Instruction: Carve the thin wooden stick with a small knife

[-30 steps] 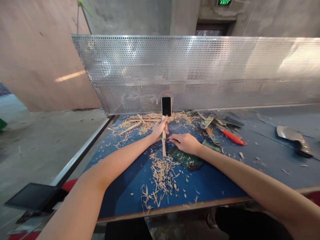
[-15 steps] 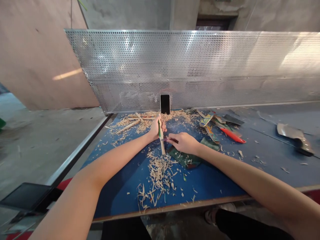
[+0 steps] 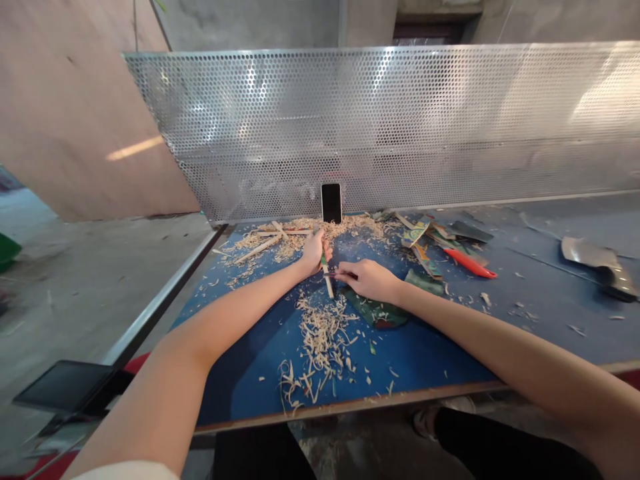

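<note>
My left hand [image 3: 313, 252] is wrapped round the upper end of a thin wooden stick [image 3: 328, 283] with a green stripe, whose pale lower end slants down to the blue table [image 3: 430, 353]. My right hand [image 3: 367, 279] is closed on a small dark blade pressed against the stick's side. A heap of pale wood shavings [image 3: 320, 340] lies just below both hands. Under my right wrist sits a dark green patterned sheet [image 3: 380, 312].
A black phone [image 3: 331, 203] leans upright against the perforated metal screen [image 3: 390, 127] at the table's back. More sticks and shavings [image 3: 273, 243] lie back left. Coloured scraps and an orange-red tool [image 3: 469, 263] lie right. A grey metal piece [image 3: 597, 260] is far right, a dark tablet [image 3: 63, 385] lower left.
The stick has tipped from nearly upright to slanting, and both hands have shifted slightly away from me. The view has tilted down a little.
</note>
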Demonstrator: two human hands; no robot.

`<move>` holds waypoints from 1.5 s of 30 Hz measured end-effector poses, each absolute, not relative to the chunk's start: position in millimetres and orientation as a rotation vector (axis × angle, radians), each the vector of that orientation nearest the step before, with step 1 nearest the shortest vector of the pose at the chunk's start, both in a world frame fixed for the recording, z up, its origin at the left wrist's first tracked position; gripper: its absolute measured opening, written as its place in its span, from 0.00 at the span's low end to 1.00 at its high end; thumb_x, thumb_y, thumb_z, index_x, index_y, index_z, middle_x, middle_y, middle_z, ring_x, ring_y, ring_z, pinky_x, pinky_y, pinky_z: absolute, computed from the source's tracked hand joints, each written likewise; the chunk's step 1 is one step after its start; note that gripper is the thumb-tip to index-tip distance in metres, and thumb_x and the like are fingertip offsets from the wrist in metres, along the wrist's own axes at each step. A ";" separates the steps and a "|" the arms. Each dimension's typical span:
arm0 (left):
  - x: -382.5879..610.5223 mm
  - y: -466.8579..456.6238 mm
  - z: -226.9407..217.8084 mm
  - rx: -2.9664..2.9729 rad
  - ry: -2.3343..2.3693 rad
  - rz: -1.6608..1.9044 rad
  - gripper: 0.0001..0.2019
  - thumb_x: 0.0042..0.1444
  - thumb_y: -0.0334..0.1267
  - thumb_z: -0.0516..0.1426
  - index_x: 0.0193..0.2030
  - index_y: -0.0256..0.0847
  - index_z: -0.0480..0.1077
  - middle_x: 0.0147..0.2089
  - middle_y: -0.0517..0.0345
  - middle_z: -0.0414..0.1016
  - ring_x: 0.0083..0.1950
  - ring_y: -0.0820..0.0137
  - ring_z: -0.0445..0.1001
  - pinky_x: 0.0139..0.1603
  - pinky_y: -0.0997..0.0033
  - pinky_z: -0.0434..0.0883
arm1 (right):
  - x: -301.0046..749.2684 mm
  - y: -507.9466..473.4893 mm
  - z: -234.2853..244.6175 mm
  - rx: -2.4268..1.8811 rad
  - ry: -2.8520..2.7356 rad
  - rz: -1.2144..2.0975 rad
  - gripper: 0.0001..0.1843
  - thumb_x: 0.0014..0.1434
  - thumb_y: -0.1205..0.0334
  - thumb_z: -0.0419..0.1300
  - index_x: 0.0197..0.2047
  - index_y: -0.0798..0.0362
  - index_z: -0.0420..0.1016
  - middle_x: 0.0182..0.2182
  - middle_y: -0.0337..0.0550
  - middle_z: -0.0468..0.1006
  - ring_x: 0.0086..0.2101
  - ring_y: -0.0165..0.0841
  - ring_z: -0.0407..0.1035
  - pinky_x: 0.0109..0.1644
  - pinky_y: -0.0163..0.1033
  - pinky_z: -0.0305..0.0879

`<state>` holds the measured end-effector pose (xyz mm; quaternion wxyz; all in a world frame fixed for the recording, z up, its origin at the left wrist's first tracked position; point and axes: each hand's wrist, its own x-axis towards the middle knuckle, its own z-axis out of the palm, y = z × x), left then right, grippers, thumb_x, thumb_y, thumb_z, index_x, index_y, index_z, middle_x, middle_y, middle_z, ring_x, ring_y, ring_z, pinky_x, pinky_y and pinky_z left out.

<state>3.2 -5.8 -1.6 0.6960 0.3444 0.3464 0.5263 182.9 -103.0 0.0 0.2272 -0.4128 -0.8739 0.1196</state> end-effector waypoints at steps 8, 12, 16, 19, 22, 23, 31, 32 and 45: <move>7.3 -7.9 -2.0 0.823 0.793 1.211 0.26 0.72 0.59 0.62 0.35 0.48 0.54 0.17 0.72 0.55 0.13 0.77 0.53 0.16 0.73 0.48 | 186.6 -104.1 17.1 -1.015 -2.487 0.668 0.12 0.72 0.56 0.62 0.36 0.48 0.80 0.25 0.36 0.78 0.25 0.30 0.63 0.34 0.38 0.55; 6.0 -5.0 -2.2 0.800 0.807 1.215 0.26 0.73 0.58 0.62 0.35 0.48 0.53 0.17 0.73 0.53 0.13 0.77 0.51 0.16 0.74 0.47 | 192.1 -113.2 20.5 -0.868 -2.674 0.628 0.11 0.70 0.59 0.62 0.35 0.46 0.81 0.25 0.35 0.80 0.24 0.30 0.64 0.34 0.39 0.54; 4.0 -3.8 -1.5 0.795 0.781 1.227 0.26 0.70 0.57 0.64 0.36 0.48 0.54 0.18 0.74 0.54 0.14 0.78 0.51 0.17 0.75 0.46 | 193.8 -113.8 19.5 -0.903 -2.521 0.508 0.12 0.73 0.54 0.60 0.40 0.46 0.81 0.26 0.36 0.80 0.26 0.31 0.66 0.35 0.40 0.56; 3.5 -4.0 -0.3 0.805 0.781 1.212 0.22 0.72 0.54 0.61 0.35 0.48 0.55 0.17 0.73 0.54 0.13 0.77 0.51 0.16 0.74 0.46 | 191.8 -110.7 16.1 -0.993 -2.436 0.363 0.12 0.76 0.53 0.57 0.42 0.46 0.80 0.30 0.39 0.82 0.29 0.33 0.70 0.37 0.40 0.57; 4.3 -3.9 0.5 0.794 0.810 1.199 0.20 0.72 0.50 0.59 0.34 0.48 0.55 0.17 0.72 0.54 0.13 0.76 0.51 0.16 0.73 0.45 | 188.8 -108.9 11.1 -1.075 -2.446 0.217 0.13 0.77 0.53 0.56 0.43 0.45 0.79 0.31 0.40 0.83 0.30 0.35 0.71 0.37 0.41 0.55; 4.7 -3.7 0.4 0.789 0.820 1.197 0.20 0.72 0.49 0.59 0.34 0.48 0.54 0.17 0.72 0.54 0.13 0.76 0.50 0.16 0.73 0.45 | 188.0 -108.6 9.4 -1.091 -2.452 0.189 0.13 0.78 0.53 0.55 0.44 0.45 0.79 0.32 0.41 0.83 0.30 0.36 0.71 0.37 0.41 0.55; 5.5 -2.2 -2.5 0.779 0.803 1.183 0.23 0.67 0.54 0.64 0.35 0.48 0.54 0.17 0.73 0.54 0.13 0.77 0.52 0.17 0.74 0.46 | 185.3 -106.6 5.6 -1.122 -2.472 0.291 0.14 0.78 0.52 0.57 0.39 0.45 0.76 0.29 0.39 0.80 0.29 0.35 0.69 0.36 0.40 0.53; 5.7 -2.9 -2.2 0.787 0.806 1.184 0.23 0.67 0.54 0.64 0.35 0.48 0.54 0.17 0.73 0.54 0.13 0.77 0.52 0.17 0.74 0.46 | 185.7 -106.2 7.2 -1.122 -2.466 0.328 0.14 0.77 0.53 0.58 0.39 0.45 0.76 0.28 0.39 0.80 0.28 0.34 0.68 0.36 0.40 0.53; 7.7 -8.2 5.0 0.832 0.854 1.185 0.19 0.76 0.51 0.54 0.34 0.48 0.57 0.17 0.70 0.55 0.13 0.75 0.52 0.16 0.74 0.48 | 187.6 -121.8 21.5 -0.788 -2.742 0.308 0.14 0.76 0.55 0.57 0.40 0.47 0.80 0.27 0.39 0.81 0.28 0.34 0.69 0.35 0.41 0.50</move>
